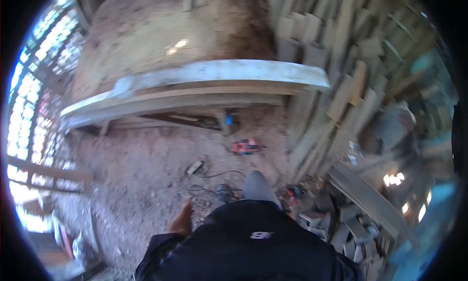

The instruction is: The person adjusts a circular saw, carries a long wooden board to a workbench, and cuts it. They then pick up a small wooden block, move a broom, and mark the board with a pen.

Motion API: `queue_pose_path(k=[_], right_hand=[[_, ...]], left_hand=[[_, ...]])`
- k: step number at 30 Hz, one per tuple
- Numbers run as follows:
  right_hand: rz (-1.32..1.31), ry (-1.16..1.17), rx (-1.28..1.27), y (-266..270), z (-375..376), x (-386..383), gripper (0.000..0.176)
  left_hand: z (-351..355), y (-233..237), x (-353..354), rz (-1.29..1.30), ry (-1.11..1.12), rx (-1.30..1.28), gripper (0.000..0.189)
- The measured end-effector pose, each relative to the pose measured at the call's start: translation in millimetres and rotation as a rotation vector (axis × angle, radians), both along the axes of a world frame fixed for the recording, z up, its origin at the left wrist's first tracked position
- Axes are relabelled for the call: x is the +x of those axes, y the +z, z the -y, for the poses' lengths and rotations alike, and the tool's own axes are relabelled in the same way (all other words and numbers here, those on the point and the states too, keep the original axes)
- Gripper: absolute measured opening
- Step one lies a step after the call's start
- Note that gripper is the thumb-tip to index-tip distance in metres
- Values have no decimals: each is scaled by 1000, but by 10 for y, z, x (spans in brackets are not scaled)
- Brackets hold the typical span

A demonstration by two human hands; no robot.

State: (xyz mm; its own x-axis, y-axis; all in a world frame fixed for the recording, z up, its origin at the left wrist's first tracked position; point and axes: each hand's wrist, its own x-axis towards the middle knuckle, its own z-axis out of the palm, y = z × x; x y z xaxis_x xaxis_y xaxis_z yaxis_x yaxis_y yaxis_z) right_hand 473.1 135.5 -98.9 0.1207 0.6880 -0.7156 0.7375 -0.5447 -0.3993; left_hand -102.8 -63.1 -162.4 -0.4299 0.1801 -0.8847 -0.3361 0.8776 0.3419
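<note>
Beside the dark jacket, at the lower middle, my left hand (181,221) hangs over the dirt floor, blurred, and its fingers are too smeared to tell their pose. Nothing can be made out in it. Of my right hand only a small skin-coloured patch may show at the jacket's right edge; the hand itself cannot be made out. A red power tool (245,146) lies on the floor ahead of my feet. A small block (195,167) and a dark cable (222,173) lie to its left.
A long bench with a pale plank (219,72) on top spans the view ahead. Stacked boards (341,100) lean at the right. Wood offcuts (358,228) lie in a heap at the lower right, near a long beam (368,195). A lattice wall (36,95) stands left.
</note>
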Motion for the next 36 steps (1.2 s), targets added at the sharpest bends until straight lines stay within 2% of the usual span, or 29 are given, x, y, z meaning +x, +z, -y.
queue_pose_path(k=[2,3,5,6,7,9,10,11,12,13,14,15,17,18,20,21,23,24,25,26,29,30,32,33,35,36], right_hand=[[-59,28,-87,-72,-195,-53,29],[-96,23,-130,-106,-331,-61,30],[-193,-47,-176,-255,-752,-8,32],[-245,-110,-175,-178,-1022,-100,33],[-197,-140,-44,-54,-1321,-114,35],[-100,-246,324,667,-2002,-500,40],[-101,-281,482,1093,-2341,-660,42],[-123,-150,518,978,-2996,-357,44],[-171,-169,711,1365,-3406,-519,43],[-321,-117,803,1606,-3941,-513,45],[-272,-35,950,2053,-4265,-681,48],[-221,47,1097,2648,-4517,-975,51],[-259,-67,1113,3214,-4971,-1384,58],[-291,-29,1110,3210,-5379,-1458,58],[-266,213,915,3023,-6287,-1365,66],[-288,241,910,3069,-6373,-1490,66],[-580,137,449,3111,-6504,-1724,80],[-594,163,443,3053,-6586,-1766,80],[-543,225,458,3002,-6645,-1773,90],[-486,282,471,2968,-6660,-1799,99],[-477,198,397,3191,-6468,-1953,102],[-258,179,411,3181,-6504,-1969,101],[-432,58,607,3091,-6379,-1922,96],[-429,8,674,3103,-6395,-1869,94],[-417,-82,796,3039,-6306,-1695,92],[-398,-103,862,3096,-6223,-1669,91]], left_hand=[[260,14,-9,184,422,189,57],[57,22,141,-20,511,15,55],[-162,-3,8,-67,442,-26,55],[-292,43,-107,-442,-13,193,54],[-562,55,-192,-333,116,224,52],[-1305,594,-326,-137,393,259,49],[-1663,636,-422,-117,496,393,47],[-2024,700,-517,-87,596,529,46],[-2397,904,-612,-45,650,600,44],[-2753,1311,-663,-82,548,743,52],[-3136,1756,-703,-48,510,833,58],[-3441,2246,-733,-15,425,896,88],[-3993,2613,-792,-20,414,1092,91],[-4247,2830,-802,-50,495,1048,93],[-4623,3041,-819,-100,606,997,95],[-4799,3096,-861,-123,722,933,99],[-4998,3228,-1035,-170,862,886,104],[-5031,3277,-1081,-77,886,909,105],[-5060,3318,-1113,19,904,931,107],[-5109,3340,-1127,-22,932,897,105],[-5132,3646,-1005,-56,1019,938,103],[-5144,3599,-1050,-62,1031,946,103],[-5250,3559,-1200,167,1117,1228,101],[-5282,3617,-1221,157,1125,1258,101],[-5044,3627,-1113,139,1086,1489,100],[-4827,3903,-942,213,1132,1543,98]])
